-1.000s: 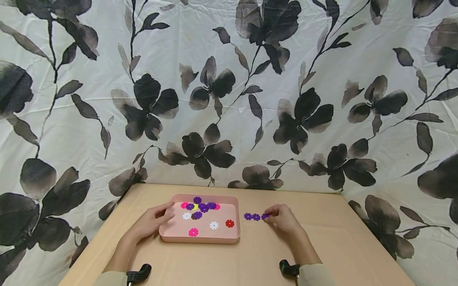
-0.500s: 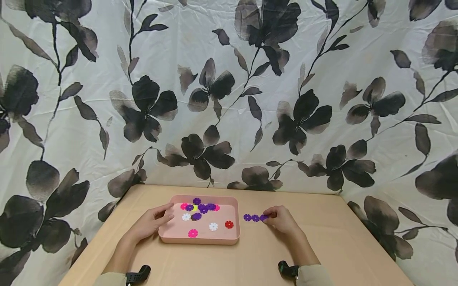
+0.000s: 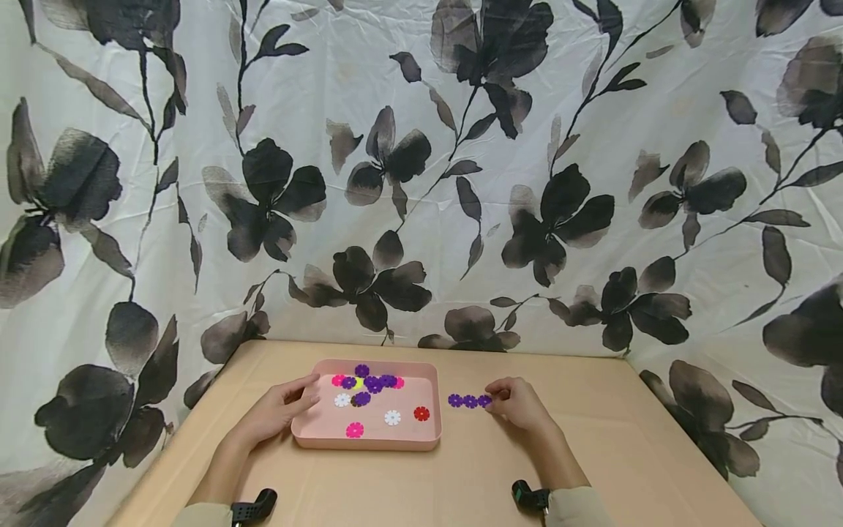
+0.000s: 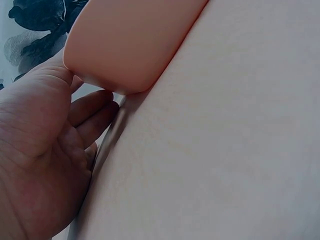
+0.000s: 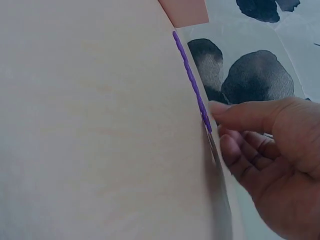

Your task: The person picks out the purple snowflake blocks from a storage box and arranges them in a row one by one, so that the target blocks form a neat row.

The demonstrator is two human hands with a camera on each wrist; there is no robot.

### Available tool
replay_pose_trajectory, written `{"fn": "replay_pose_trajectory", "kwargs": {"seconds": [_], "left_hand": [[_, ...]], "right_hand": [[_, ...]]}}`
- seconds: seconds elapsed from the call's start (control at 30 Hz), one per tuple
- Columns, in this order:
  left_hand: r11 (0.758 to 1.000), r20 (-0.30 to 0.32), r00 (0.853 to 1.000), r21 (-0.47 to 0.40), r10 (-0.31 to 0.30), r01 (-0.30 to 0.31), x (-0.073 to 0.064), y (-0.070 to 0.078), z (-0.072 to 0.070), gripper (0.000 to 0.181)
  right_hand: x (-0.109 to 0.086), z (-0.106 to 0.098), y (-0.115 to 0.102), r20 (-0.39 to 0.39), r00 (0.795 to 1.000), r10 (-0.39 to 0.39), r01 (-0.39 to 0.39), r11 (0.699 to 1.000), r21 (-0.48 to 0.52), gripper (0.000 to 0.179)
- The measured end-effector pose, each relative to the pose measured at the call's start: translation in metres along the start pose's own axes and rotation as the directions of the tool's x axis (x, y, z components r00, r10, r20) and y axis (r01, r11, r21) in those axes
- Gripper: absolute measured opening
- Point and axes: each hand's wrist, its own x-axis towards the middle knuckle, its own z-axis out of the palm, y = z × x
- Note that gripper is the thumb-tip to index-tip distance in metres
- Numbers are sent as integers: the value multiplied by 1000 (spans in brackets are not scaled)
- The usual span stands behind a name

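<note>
In the head view, a pink tray (image 3: 369, 443) lies on the table with several flower-shaped pieces in it, purple, pink, white, red and yellow. My left hand (image 3: 276, 411) holds the tray's left side, the fingertips at its rim; the left wrist view shows fingers against the tray's outer corner (image 4: 120, 65). Right of the tray, three purple flower pieces (image 3: 470, 402) lie in a row on the table. My right hand (image 3: 520, 402) is beside the row's right end. In the right wrist view, thumb and fingers stand apart next to the purple row (image 5: 192, 82), pinching nothing visible.
The light wooden table (image 3: 626, 439) extends in front and to the right. Behind it hangs a white cloth (image 3: 487, 241) with dark flowers. Inside the tray a white piece (image 3: 392, 418), a red piece (image 3: 421, 414) and a pink piece (image 3: 355, 430) lie apart from the cluster.
My right fingers have eased off the rightmost purple flower piece, which now shows more fully. The left hand and the tray look unmoved.
</note>
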Motion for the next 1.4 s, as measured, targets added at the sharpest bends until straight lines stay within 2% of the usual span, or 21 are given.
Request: {"fn": "replay_pose_trajectory", "kwargs": {"seconds": [0.27,0.4,0.67,0.93,1.2,1.4], "left_hand": [[1000,5,1000,-13,-12,12,0,0,0,63],[999,7,1000,-21,-23,24,-1,0,1,64],[999,12,1000,-30,-29,29,0,-1,2,65],[1000,1,1000,-27,-14,14,1,-2,3,63],[999,-28,999,18,-30,30,6,-4,13,64],[999,-53,998,34,-28,30,9,-6,22,65]], "right_hand": [[4,4,-24,-98,995,10,-5,998,57,24],[5,9,-42,-109,993,-53,60,996,67,24],[11,34,-74,-47,984,-172,175,981,82,27],[28,69,-101,71,973,-219,214,974,73,25],[53,92,-108,154,966,-208,198,977,83,26],[67,111,-108,198,950,-241,242,970,16,27]]}}
